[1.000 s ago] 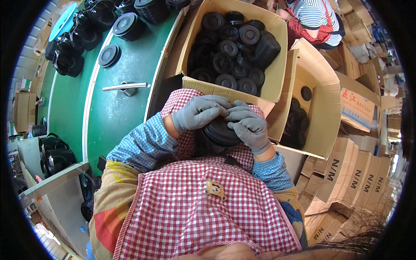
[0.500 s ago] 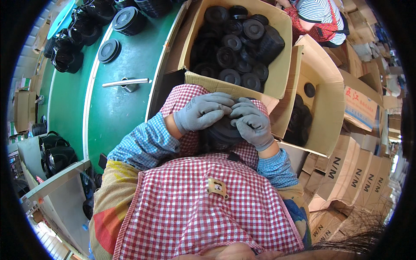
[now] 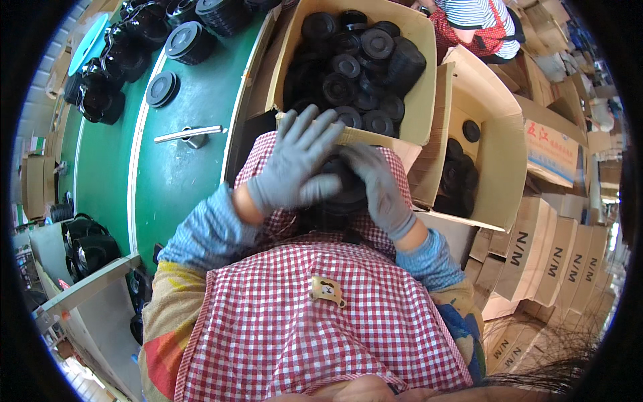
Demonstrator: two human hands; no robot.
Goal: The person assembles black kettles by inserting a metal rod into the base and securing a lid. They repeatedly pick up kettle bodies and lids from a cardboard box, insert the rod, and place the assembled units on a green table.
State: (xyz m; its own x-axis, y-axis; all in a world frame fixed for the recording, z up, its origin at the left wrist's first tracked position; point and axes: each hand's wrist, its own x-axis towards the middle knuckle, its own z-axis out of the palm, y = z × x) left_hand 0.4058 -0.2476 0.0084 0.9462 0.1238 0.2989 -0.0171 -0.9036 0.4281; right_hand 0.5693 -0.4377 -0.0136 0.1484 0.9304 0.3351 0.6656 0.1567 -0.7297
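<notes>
On my lap, between my knees, rests a dark round lid-like piece [image 3: 345,196], partly covered by my hands. My left hand [image 3: 295,161], in a grey glove, is open above its left side with the fingers spread and the thumb reaching over the piece. My right hand [image 3: 383,191], gloved the same way, lies along its right side with the fingers stretched out; their tips are blurred. Whether either palm touches the piece is hard to see. Just beyond stands a cardboard box [image 3: 423,87] filled with black round lids [image 3: 377,43].
On the left is a green worktable [image 3: 181,174] with a small lid stack [image 3: 163,89], a metal tool with a long bar [image 3: 188,134], and several glossy black pots [image 3: 102,100]. A second box [image 3: 502,134] with black pieces stands right; cartons [image 3: 529,258] and another person [image 3: 472,27] are beyond.
Both hands had their fingers curled together at the piece's far edge. They have since parted and straightened, the left one moving left and spreading. The view has shifted slightly.
</notes>
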